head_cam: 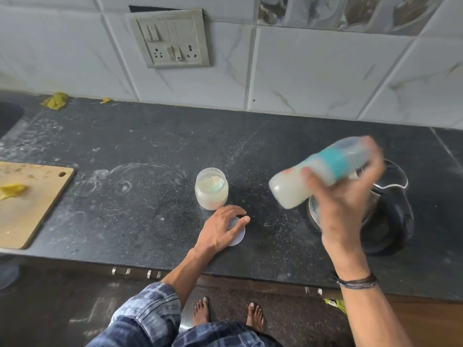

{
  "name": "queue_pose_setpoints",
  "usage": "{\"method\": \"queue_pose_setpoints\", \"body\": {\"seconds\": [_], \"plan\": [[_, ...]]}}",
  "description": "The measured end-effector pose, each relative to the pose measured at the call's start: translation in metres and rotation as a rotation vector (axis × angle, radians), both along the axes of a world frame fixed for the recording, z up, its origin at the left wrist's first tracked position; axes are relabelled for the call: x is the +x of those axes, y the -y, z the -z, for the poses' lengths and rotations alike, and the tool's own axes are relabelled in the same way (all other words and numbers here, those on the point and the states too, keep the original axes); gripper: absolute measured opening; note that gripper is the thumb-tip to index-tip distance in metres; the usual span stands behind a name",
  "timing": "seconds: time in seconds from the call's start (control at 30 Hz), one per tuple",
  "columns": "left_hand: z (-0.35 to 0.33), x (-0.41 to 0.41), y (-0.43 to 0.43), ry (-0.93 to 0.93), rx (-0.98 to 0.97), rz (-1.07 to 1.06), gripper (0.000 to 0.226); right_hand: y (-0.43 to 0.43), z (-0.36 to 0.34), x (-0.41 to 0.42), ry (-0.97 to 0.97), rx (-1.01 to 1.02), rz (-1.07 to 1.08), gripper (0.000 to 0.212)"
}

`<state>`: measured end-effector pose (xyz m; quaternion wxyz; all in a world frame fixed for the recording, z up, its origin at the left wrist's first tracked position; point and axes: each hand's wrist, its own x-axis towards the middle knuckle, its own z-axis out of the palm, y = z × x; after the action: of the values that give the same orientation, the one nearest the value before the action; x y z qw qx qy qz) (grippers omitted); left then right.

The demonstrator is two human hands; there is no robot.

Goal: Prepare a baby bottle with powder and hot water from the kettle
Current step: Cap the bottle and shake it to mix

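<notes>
— Where is the baby bottle (pixel 295 189)?

— Off the counter, on the right. The right hand (pixel 345 196) grips it round the middle, fingers wrapped over the teal band. The bottle lies nearly on its side, with its rounded base pointing left and a little down and its top end toward the far right. There is a milky white liquid inside.

— Is the top closed?

— That end is smeared with blur behind the fingers, so it may be capped, but I cannot say for sure.

— And the kettle (pixel 390 221)?

— It stands on the dark countertop (pixel 140 151) at the right, directly under that hand and partly hidden by the wrist. A dark wristband (pixel 357 281) circles the right forearm.

— What is the left hand (pixel 220 229) doing?

— It rests on a round, pale lid (pixel 239 235) that lies flat near the front edge of the counter. The fingers are laid over it, not clenched. Just beyond it stands the powder jar (pixel 211 189), upright with its mouth uncovered and white powder inside.

— Anything else?

— A wooden cutting board (pixel 27 211) sits at the near left with a yellow scrap (pixel 12 191) on it, and a switch panel (pixel 172 37) is on the tiled wall at the far side.
</notes>
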<state>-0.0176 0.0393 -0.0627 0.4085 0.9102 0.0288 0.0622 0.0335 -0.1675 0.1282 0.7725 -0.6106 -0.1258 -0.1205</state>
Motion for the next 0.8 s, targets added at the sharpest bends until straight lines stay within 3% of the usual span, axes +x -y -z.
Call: {"method": "queue_pose_setpoints", "body": {"seconds": [0.1,0.23,0.37,0.5,0.67,0.8], "plan": [[-0.001,0.000,0.002,-0.002,0.010,-0.014,0.055,0.002,-0.005,0.009,-0.031,0.215,0.160,0.099],[0.001,-0.001,0.000,0.012,0.016,-0.010,0.054,0.003,-0.003,0.010,0.007,-0.072,-0.029,0.089],[0.000,0.000,0.002,-0.007,0.012,-0.016,0.052,0.007,-0.007,0.016,-0.026,0.226,0.197,0.101],[0.001,-0.001,0.000,0.009,0.017,-0.015,0.056,-0.001,-0.001,0.010,0.018,-0.073,0.008,0.089],[0.000,0.000,0.001,0.002,0.016,-0.017,0.058,0.005,-0.010,0.014,0.033,0.182,0.242,0.096],[0.001,-0.001,0.000,0.007,0.002,-0.013,0.059,-0.002,-0.006,0.009,0.036,-0.088,-0.002,0.090]]}}
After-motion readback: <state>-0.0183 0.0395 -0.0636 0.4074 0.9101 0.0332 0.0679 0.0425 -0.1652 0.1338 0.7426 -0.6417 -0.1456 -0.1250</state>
